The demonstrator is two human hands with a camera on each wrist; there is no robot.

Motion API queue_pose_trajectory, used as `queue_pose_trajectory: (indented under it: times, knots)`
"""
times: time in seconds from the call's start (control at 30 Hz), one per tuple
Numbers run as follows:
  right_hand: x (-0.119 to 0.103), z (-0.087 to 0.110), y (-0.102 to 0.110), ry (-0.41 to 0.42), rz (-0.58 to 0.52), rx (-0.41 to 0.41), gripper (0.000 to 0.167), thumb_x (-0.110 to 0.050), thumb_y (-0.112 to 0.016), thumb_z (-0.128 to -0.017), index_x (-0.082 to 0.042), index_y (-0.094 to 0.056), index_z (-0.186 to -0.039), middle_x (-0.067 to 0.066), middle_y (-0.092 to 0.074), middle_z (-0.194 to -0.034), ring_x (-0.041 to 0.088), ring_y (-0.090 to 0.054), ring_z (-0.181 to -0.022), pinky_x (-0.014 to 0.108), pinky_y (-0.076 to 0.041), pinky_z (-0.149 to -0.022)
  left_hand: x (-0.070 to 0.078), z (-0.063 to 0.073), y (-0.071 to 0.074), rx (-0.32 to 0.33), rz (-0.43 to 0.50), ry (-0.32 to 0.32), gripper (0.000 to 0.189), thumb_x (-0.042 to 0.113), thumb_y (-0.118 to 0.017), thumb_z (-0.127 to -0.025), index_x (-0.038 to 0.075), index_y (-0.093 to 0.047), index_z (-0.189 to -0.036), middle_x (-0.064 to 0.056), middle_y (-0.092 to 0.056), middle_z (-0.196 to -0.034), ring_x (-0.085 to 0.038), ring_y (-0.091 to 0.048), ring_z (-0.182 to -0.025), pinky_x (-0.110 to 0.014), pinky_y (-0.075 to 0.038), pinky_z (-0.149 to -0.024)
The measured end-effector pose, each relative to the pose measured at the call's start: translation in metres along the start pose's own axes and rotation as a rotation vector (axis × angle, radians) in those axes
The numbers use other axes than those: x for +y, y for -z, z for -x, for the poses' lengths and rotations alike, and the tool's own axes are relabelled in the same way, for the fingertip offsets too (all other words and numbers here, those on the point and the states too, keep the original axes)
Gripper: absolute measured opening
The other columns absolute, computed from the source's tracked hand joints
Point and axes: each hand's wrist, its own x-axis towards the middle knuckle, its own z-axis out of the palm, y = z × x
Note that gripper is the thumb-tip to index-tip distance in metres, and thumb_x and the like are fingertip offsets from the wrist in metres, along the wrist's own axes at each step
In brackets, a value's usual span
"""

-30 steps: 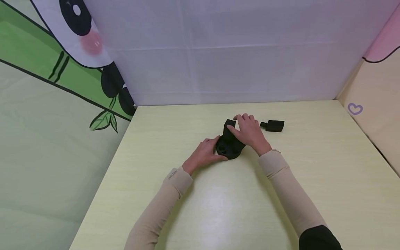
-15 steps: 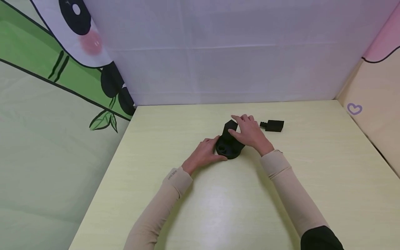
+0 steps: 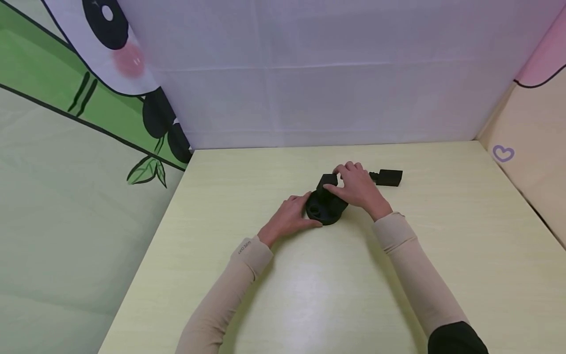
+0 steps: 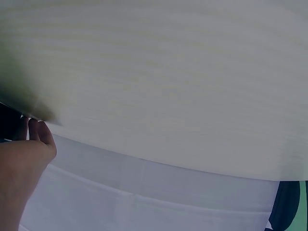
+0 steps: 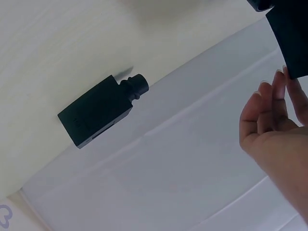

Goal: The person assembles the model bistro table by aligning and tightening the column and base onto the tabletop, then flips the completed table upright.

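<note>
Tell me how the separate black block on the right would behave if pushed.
The black block looks rigid, given its crisp straight edges. Its flat sides suggest sliding rather than rolling. The protruding round knob might catch on things.

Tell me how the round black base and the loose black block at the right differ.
Shape: the round base has a curved outline; the loose block is boxy with a narrow neck. State: the left hand grips the round base; the loose block lies untouched. Place: the loose block is farther from the person than the round base. Both are black and sit on the table.
</note>
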Motion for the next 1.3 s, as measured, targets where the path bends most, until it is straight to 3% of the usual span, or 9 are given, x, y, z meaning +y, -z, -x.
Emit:
queue_pose_trajectory:
  times: [0.37,0.9,1.07,1.17,1.3]
  knots:
    - [-0.001,0.002,-0.002,-0.001,0.037,0.036,0.054,-0.05,-0.067,-0.098,0.001,-0.066,-0.116,0.021,-0.06,-0.115,0.042,-0.05,-0.106,0.058,-0.044,-0.092,0.0,0.0,0.0,-0.002,0.007,-0.001,0.096,0.056,-0.08,-0.087,0.011,-0.038,-0.16,-0.009,-0.059,-0.145,-0.032,-0.049,-0.132,-0.045,-0.043,-0.108]
    - [-0.01,0.008,-0.007,-0.012,0.076,0.075,0.052,-0.049,-0.066,-0.097,0.0,-0.067,-0.112,0.019,-0.062,-0.114,0.041,-0.05,-0.106,0.058,-0.042,-0.093,-0.001,0.0,0.0,0.001,0.013,-0.007,0.097,0.058,-0.08,-0.086,0.011,-0.037,-0.16,-0.009,-0.06,-0.143,-0.032,-0.049,-0.132,-0.046,-0.043,-0.108]
    - [-0.013,0.008,-0.01,-0.036,0.078,0.111,0.058,-0.058,-0.064,-0.096,-0.001,-0.067,-0.105,0.018,-0.062,-0.11,0.042,-0.051,-0.108,0.059,-0.039,-0.097,-0.002,-0.001,-0.001,0.01,0.013,-0.024,0.092,0.057,-0.08,-0.086,0.014,-0.041,-0.158,-0.007,-0.063,-0.137,-0.031,-0.051,-0.129,-0.045,-0.045,-0.106]
    - [-0.013,0.008,-0.013,-0.042,0.053,0.129,0.06,-0.06,-0.062,-0.096,-0.002,-0.069,-0.11,0.018,-0.063,-0.113,0.042,-0.051,-0.111,0.06,-0.036,-0.099,-0.002,-0.002,-0.001,0.014,0.011,-0.022,0.092,0.057,-0.081,-0.086,0.014,-0.042,-0.157,-0.006,-0.064,-0.135,-0.031,-0.051,-0.128,-0.045,-0.045,-0.105]
    - [-0.011,0.009,-0.015,-0.021,0.029,0.133,0.052,-0.049,-0.063,-0.096,-0.003,-0.068,-0.119,0.017,-0.063,-0.115,0.04,-0.049,-0.112,0.059,-0.034,-0.097,-0.001,-0.003,-0.001,0.016,0.004,-0.014,0.093,0.056,-0.081,-0.086,0.012,-0.042,-0.157,-0.008,-0.063,-0.137,-0.032,-0.051,-0.129,-0.046,-0.045,-0.106]
